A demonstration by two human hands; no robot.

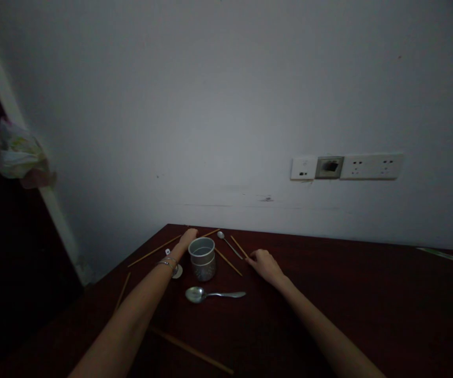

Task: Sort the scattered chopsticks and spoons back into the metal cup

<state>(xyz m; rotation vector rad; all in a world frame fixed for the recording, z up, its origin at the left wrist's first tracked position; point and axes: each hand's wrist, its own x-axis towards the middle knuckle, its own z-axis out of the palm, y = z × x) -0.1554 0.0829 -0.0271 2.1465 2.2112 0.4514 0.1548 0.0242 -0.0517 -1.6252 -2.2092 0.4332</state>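
A small metal cup (202,260) stands on the dark red table (348,294). My left hand (186,241) reaches beside and behind the cup's left rim, close to a chopstick (155,250); its fingers are hidden. My right hand (264,264) rests on the table right of the cup, fingers curled at the end of a chopstick (239,245). Another chopstick (228,262) lies between the cup and that hand. A large spoon (213,294) lies in front of the cup, and a small spoon (227,242) lies behind it.
More chopsticks lie near the table's left edge (122,291) and close to me (191,350). A small white round object (177,271) sits under my left wrist. Wall sockets (347,167) are on the white wall behind. A plastic bag (17,155) hangs at the left.
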